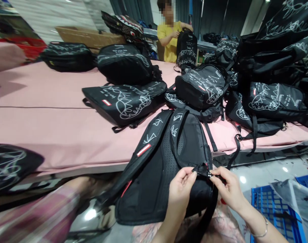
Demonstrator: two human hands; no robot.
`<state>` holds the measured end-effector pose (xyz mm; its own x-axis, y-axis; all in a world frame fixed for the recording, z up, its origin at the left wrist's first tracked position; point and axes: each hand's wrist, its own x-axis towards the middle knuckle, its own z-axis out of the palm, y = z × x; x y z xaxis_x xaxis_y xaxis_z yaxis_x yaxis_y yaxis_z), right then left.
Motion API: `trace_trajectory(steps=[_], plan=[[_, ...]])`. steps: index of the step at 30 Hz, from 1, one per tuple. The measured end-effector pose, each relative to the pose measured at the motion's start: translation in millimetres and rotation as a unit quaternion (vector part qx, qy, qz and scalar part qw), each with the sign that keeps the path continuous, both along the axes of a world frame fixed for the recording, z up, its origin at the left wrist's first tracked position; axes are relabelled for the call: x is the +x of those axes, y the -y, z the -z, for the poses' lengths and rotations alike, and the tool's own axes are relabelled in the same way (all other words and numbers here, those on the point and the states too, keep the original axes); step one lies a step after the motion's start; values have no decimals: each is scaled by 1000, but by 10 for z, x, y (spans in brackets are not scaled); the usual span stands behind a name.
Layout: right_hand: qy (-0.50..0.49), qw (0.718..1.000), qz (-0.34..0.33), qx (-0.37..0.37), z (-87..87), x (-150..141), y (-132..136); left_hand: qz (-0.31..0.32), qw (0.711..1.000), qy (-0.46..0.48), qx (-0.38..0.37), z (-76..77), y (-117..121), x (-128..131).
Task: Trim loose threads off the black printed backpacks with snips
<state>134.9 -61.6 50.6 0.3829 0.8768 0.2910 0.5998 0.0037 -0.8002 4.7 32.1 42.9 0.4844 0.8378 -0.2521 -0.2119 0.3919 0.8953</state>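
Note:
A black backpack point(154, 179) leans from my lap against the table edge, its back panel and shoulder straps facing up. White line drawings and a red label mark the straps. Near its right side, my left hand point(181, 185) pinches a black strap end point(201, 169) between thumb and fingers. My right hand point(228, 187) closes on the same strap piece, close to a small dark fitting with light dots. The two hands are almost touching, and the fitting's exact kind is too small to tell.
Several black backpacks point(123, 99) with white drawings lie on the pink-covered table point(55, 135). Across it a person in yellow point(170, 40) handles another backpack point(186, 47). A blue crate point(272, 209) stands on the floor at right. Another person's checked clothing point(42, 212) is at lower left.

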Motion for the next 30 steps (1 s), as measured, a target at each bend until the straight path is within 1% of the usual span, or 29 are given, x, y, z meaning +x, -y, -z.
trace_trajectory(steps=[2,3,5,7,9,11,13,15,17,18,19,20,22,23,24,25,26,27,28,29,30], plan=[[-28,1000,-4,2,31,17,2,-9,999,-27,36,7,10,-5],[-52,999,4,9,55,27,3,-12,997,-47,66,5,16,-11],[-102,994,16,21,120,51,-5,-16,981,-106,163,-8,30,-32],[-143,990,9,12,200,76,-37,-32,946,-165,276,-25,45,-68],[-165,986,-14,-29,278,92,-96,-49,906,-201,369,-27,60,-116],[-165,982,-39,-79,339,97,-166,-59,863,-225,448,6,74,-160],[-164,980,-49,-97,376,92,-232,-70,814,-264,513,75,84,-180],[-165,981,-51,-92,396,79,-276,-88,773,-306,550,156,96,-159],[-165,980,-58,-97,413,66,-291,-111,751,-330,561,209,119,-106],[-167,979,-61,-102,424,64,-288,-120,749,-334,559,213,134,-78],[-175,977,-60,-105,436,70,-280,-120,755,-330,554,197,148,-59],[-191,975,-53,-102,450,89,-268,-107,766,-318,548,164,158,-55],[-242,967,-14,-76,469,173,-236,-46,796,-282,534,56,143,-118],[-276,959,19,-53,470,242,-221,-20,804,-265,532,-4,108,-192],[-313,948,56,-26,463,329,-207,-11,807,-258,532,-58,53,-296],[-348,933,93,1,448,432,-197,-25,803,-267,533,-98,-21,-426],[-379,916,128,28,426,546,-192,-67,794,-292,528,-118,-110,-575],[-404,899,158,51,399,666,-191,-110,785,-324,516,-114,-203,-735],[-422,886,179,65,369,787,-195,-133,780,-361,493,-87,-293,-896],[-431,880,191,67,338,899,-204,-146,779,-397,464,-38,-369,-1046],[-428,881,194,59,308,997,-216,-141,784,-424,431,26,-425,-1174]])
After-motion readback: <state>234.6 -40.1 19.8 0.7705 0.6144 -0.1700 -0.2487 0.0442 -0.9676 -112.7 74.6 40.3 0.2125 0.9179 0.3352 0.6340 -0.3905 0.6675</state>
